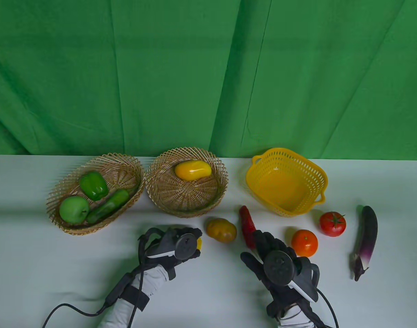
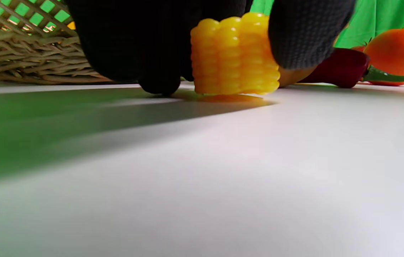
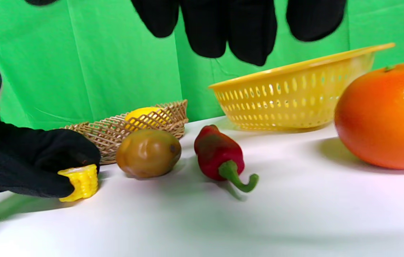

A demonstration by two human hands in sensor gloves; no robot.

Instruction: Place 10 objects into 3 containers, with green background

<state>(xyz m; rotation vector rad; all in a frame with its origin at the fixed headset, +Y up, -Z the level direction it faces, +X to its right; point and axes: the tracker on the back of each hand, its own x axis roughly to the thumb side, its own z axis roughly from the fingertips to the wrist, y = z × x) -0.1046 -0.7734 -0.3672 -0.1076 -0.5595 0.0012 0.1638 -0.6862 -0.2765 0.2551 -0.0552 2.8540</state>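
The left hand (image 1: pixel 174 244) is pinching the corn piece (image 2: pixel 236 53), a light, stiff, knobbly plastic chunk sitting on the table at 6 o'clock of the round wicker basket (image 1: pixel 186 181), across its ribbed sides, while the right hand (image 1: pixel 278 264) is hovering open-fingered and empty.

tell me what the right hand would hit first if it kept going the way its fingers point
Probably the red chili pepper: the right hand has its fingertips over the pepper's stem end. Its height above the pepper is unclear from the table view.
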